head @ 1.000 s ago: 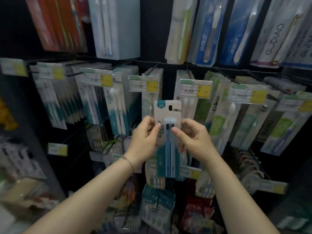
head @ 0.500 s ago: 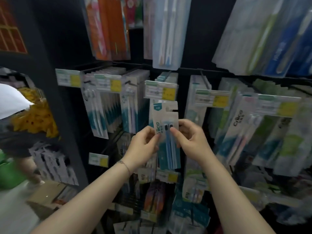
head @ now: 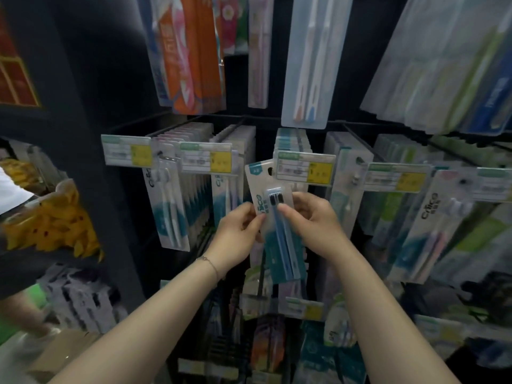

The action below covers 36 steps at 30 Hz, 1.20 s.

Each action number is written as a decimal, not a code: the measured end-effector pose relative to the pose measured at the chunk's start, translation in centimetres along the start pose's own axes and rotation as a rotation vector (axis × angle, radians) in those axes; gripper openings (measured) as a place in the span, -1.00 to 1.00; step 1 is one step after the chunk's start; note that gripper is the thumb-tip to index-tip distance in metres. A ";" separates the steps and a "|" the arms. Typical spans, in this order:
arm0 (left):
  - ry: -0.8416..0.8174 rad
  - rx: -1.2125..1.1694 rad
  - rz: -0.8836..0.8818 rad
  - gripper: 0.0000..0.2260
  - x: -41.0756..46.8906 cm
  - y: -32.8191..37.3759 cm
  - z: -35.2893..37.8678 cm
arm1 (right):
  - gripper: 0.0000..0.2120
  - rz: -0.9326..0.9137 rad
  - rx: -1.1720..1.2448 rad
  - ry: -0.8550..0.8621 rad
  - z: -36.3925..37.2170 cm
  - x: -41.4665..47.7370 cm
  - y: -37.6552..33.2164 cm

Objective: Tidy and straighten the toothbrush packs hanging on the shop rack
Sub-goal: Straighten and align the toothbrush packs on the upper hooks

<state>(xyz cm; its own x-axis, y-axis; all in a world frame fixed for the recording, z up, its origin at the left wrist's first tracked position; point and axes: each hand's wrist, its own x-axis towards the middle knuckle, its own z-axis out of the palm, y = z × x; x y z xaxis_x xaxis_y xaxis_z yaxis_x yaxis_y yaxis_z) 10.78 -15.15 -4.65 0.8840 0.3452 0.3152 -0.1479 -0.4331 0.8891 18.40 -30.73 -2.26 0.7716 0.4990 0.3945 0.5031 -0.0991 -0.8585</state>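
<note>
**A:** Fingers (head: 286, 212) of both hands are pinching one pack (head: 285, 259) by its edges. The left hand (head: 238, 231) is taking the left edge and the right hand (head: 313, 217) the right, thumbs lying across the front.

**B:** Where is the pack sitting?

**A:** It is tilting in front of the middle row (head: 293, 145), its top corner tucking behind a price tag (head: 304, 170). I am judging it is not hooked yet, since its hanging hole is showing beside the tag.

**B:** How far along, then?

**A:** Partway, I am guessing. The left rows (head: 171, 189) are hanging fairly square, but the right packs (head: 432, 217) are leaning and the lower ones are looking jumbled.

**B:** Any writing?

**A:** The pack is showing something like "Cnice", plus a teal corner tab, perhaps "A8". Price tags are blurring past reading.
</note>
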 end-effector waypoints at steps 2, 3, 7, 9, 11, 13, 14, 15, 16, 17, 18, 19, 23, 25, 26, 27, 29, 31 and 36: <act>-0.010 -0.010 0.005 -0.88 0.5 0.6 0.1 | -0.89 0.012 0.025 0.063 -0.1 0.1 -0.2; -0.019 -0.015 0.002 -0.86 0.7 0.9 0.3 | -0.93 0.009 0.031 0.096 -0.3 0.1 -0.3; -0.069 0.008 0.029 -0.86 1.2 1.7 0.8 | -0.88 0.037 0.077 0.181 -1.1 0.0 -0.2; -0.089 -0.009 0.026 -0.86 1.2 2.2 0.9 | -0.76 0.082 0.101 0.195 -1.5 0.0 -0.3; -0.094 0.017 0.028 -0.86 1.5 2.5 1.1 | -0.83 0.120 0.114 0.205 -2.0 0.0 -0.1; -0.103 0.073 0.031 -0.89 1.6 2.6 1.3 | -0.93 0.152 0.102 0.199 -2.1 -0.2 0.2; -0.107 0.095 0.029 -0.91 1.6 2.6 1.4 | -0.94 0.159 0.093 0.193 -2.0 -0.3 0.4; -0.107 0.113 0.026 -0.92 1.6 2.5 1.4 | -0.94 0.162 0.094 0.188 -1.9 -0.4 0.6; -0.097 0.134 0.026 -0.92 1.6 2.3 1.5 | -0.94 0.167 0.095 0.184 -1.7 -0.4 0.8; -0.076 0.163 0.034 -0.90 1.6 2.2 1.5 | -0.93 0.174 0.092 0.184 -1.5 -0.5 0.8; -0.047 0.197 0.053 -0.89 1.5 2.1 1.5 | -0.91 0.184 0.077 0.185 -1.3 -0.5 0.8; -0.010 0.233 0.078 -0.89 1.4 2.0 1.4 | -0.87 0.197 0.054 0.185 -1.3 -0.5 0.9; 0.126 0.369 0.177 -0.82 0.8 1.7 0.4 | -0.74 0.223 -0.075 0.219 -2.2 -1.4 1.1; 0.123 0.486 0.253 -0.85 0.2 1.7 0.2 | -0.80 0.206 -0.201 0.211 -3.0 -2.2 1.1; 0.105 0.559 0.292 -0.88 -0.2 1.8 0.2 | -0.81 0.188 -0.298 0.196 -3.5 -2.6 1.2; 0.089 0.635 0.333 -0.91 -0.5 2.0 0.4 | -0.81 0.164 -0.400 0.175 -3.9 -2.9 1.3; 0.073 0.745 0.442 -0.92 -1.1 2.2 1.2 | -0.79 0.115 -0.581 0.125 -4.6 -3.3 1.4; 0.052 0.785 0.534 -0.91 -1.5 2.6 2.5 | -0.75 0.090 -0.709 0.086 -5.4 -3.8 1.2; 0.006 0.780 0.672 -0.89 -2.1 4.4 6.6 | -0.73 0.074 -0.781 0.059 -8.5 -5.6 0.7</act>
<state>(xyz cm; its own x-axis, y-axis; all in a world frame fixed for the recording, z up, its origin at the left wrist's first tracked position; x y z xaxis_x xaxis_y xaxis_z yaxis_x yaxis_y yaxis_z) 11.22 -23.31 -3.60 0.7224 -0.1647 0.6715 -0.2799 -0.9577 0.0662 17.77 -40.91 -2.29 0.8222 0.4231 0.3807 0.5606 -0.7178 -0.4130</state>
